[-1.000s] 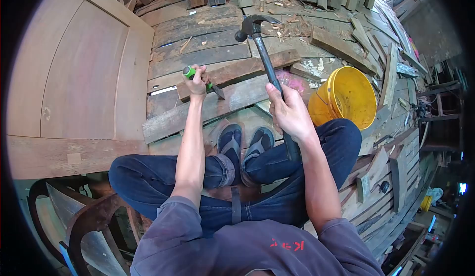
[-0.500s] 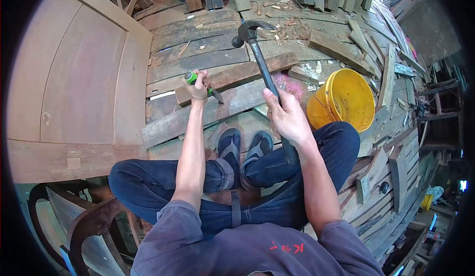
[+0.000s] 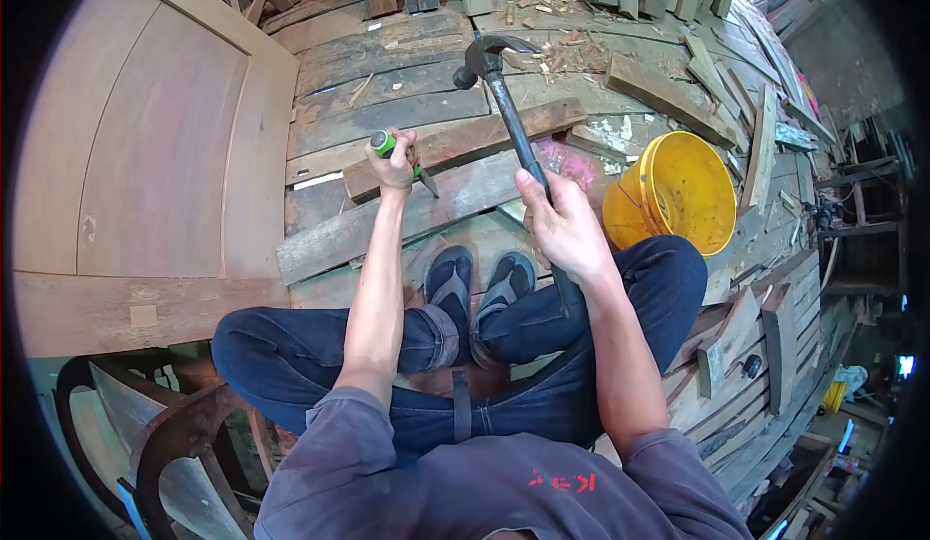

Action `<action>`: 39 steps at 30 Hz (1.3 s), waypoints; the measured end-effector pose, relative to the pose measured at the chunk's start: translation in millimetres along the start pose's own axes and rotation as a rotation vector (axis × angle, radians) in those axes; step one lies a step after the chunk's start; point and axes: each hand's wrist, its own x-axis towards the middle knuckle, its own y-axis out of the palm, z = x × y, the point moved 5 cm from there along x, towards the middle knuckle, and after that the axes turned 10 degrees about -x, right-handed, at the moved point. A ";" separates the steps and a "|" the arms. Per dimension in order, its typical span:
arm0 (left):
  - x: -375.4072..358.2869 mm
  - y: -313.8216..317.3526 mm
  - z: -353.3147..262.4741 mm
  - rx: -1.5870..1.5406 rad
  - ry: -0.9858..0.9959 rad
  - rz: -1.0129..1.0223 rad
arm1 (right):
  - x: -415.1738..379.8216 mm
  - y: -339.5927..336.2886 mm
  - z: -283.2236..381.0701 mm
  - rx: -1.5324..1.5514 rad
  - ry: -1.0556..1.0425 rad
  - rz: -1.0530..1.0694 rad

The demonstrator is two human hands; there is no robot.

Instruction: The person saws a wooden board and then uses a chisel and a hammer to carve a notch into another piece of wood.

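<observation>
My left hand [image 3: 395, 165] is closed round the green handle of a chisel [image 3: 426, 183]. Its blade slants down to the right, the tip at the face of a grey wooden board [image 3: 329, 246] lying across the floor; whether it touches is hard to tell. Behind that board lies a browner, thicker plank [image 3: 465, 145]. My right hand [image 3: 564, 222] grips the dark shaft of a claw hammer [image 3: 511, 114]. The hammer's head is raised, well away from the chisel, and the shaft's lower end hangs over my right leg.
A yellow bucket [image 3: 625, 196] stands beside my right knee. On the left is a large wooden panel door [image 3: 155, 143]. Offcuts and wood chips [image 3: 572, 41] litter the plank floor ahead, with a thick beam [image 3: 668, 101] at the right. A curved wooden chair frame [image 3: 179, 433] is at lower left.
The top of the chisel's handle has shifted slightly right and away from me, with my left hand. The hammer's head is slightly lower; my right hand is almost unmoved.
</observation>
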 end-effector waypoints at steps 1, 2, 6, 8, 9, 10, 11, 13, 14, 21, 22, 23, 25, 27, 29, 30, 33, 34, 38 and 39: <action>0.2 0.1 0.0 -0.004 -0.001 0.004 | -0.2 -0.3 1.1 -0.003 -0.002 -0.003; 0.1 0.1 -0.1 -0.008 -0.004 0.007 | -0.7 -0.6 2.2 -0.006 -0.003 -0.005; 1.3 -3.8 2.2 -0.010 -0.012 0.005 | 0.3 0.0 -0.1 -0.016 -0.023 -0.012; 1.9 -4.7 2.5 -0.013 -0.014 -0.005 | 1.1 0.4 -1.4 -0.013 -0.021 -0.008; 1.8 -5.0 2.2 -0.014 -0.016 -0.010 | 1.5 0.7 -2.2 -0.011 -0.019 -0.006; 2.0 -5.6 1.8 -0.017 -0.022 -0.015 | 1.9 1.0 -3.0 -0.007 -0.021 -0.002; 2.4 -6.7 1.1 -0.020 -0.028 -0.020 | 2.4 1.3 -4.0 -0.002 -0.022 0.001; 1.9 -6.4 -0.2 -0.022 -0.034 -0.020 | 3.0 1.7 -5.5 0.000 -0.030 0.000; 1.3 -5.6 -0.7 -0.021 -0.033 -0.016 | 3.2 1.8 -5.8 -0.003 -0.038 -0.004; -4.3 6.7 3.0 0.141 0.031 0.029 | -2.6 -3.0 3.8 -0.040 0.031 0.022; -3.8 8.5 7.4 0.189 0.070 0.072 | -2.2 -3.7 4.5 -0.095 -0.020 -0.005; -4.1 10.0 10.4 0.258 0.104 0.100 | -1.7 -4.5 3.1 -0.150 -0.073 -0.031; -3.5 14.1 15.0 0.395 0.176 0.151 | -4.7 -6.5 9.2 -0.233 -0.137 -0.055; -2.7 16.6 17.3 0.442 0.197 0.148 | -13.6 -9.8 19.5 -0.291 -0.159 -0.049; -3.7 20.9 15.4 0.483 0.228 0.154 | -18.2 -6.6 25.5 -0.318 -0.201 -0.023; -6.8 27.9 3.2 0.577 0.257 0.161 | -19.4 -4.2 26.6 -0.341 -0.197 -0.001; -8.8 29.5 0.6 0.536 0.207 0.152 | -16.7 4.7 21.6 -0.388 -0.172 0.070; -9.7 27.8 2.3 0.572 0.153 0.122 | -14.1 8.5 16.3 -0.403 -0.173 0.082; -8.5 29.5 7.4 0.526 0.176 0.134 | -17.1 13.9 22.0 -0.417 -0.124 0.102; -9.8 30.8 5.8 0.556 0.179 0.141 | -19.5 15.4 24.5 -0.412 -0.126 0.092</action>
